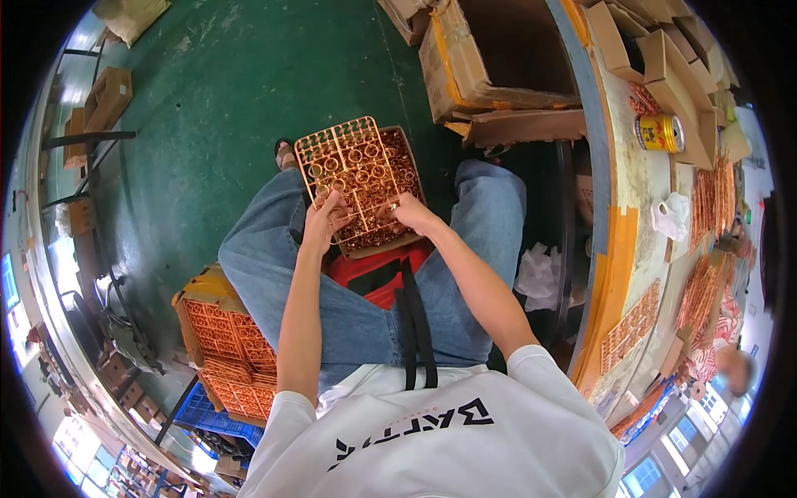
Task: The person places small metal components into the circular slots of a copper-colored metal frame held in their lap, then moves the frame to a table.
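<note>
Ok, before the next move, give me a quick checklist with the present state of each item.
1. Left hand on the frame: ok, fingers at its lower left part.
2. Right hand secure on the frame: cannot tell; its fingers are bent at the lower right edge, partly hidden.
3. Frame over the box: ok, they overlap in this view, though the frame reaches past the box's left side.
4. Frame clear of the loose rings beneath: cannot tell from above.
5. Box open: ok, the rings show inside.
</note>
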A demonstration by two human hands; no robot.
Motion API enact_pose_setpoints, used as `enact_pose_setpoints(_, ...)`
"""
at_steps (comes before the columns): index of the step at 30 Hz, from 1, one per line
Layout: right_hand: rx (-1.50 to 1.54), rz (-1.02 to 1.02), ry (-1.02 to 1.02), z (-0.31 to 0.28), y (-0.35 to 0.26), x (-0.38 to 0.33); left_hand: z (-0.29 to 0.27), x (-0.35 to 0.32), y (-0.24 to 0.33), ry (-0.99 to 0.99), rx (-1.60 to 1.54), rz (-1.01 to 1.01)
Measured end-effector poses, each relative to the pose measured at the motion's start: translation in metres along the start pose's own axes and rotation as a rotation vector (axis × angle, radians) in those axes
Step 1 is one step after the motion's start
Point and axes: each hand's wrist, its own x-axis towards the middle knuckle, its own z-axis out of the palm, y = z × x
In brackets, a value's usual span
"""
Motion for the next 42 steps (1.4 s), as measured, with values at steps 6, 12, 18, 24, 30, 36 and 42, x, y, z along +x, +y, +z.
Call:
enact_pose_setpoints(6, 0.064, -0.012, 0.032, 0.007, -0.005, -0.002, -0.006, 0.013, -0.005, 0.07, 0.047, 0.206)
enact_pose_setpoints(12, 0.509, -0.065, -0.15, 0.002, -0.014, -0.008, -0.022, 0.013, 0.001, 0.001, 0.064, 0.159)
enact_pose_setpoints(18, 0.27, -0.111, -0.102, 0.001, -0.009, -0.005, -0.011, 0.015, 0.013, 0.096, -0.168, 0.033)
enact_pose_setpoints(24, 0.419, -0.333, 0.218, -0.059, -0.008, 0.02, -0.023, 0.02, 0.012, 0.218, 0.01, 0.114)
enact_pose_setpoints(30, 0.068, 0.108, 0.773, -0.206, 0.151, 0.139, 0.006, 0.039, 0.019, 0.292, 0.143, 0.116)
enact_pose_setpoints(36, -0.503, 0.283, 1.004, -0.23, 0.235, 0.241, 0.03, 0.048, 0.049, 0.537, 0.311, -0.137)
enact_pose_setpoints(42, -0.344, 0.192, 0.9, -0.248, 0.214, 0.229, 0.029, 0.061, 0.044, 0.542, 0.228, -0.158)
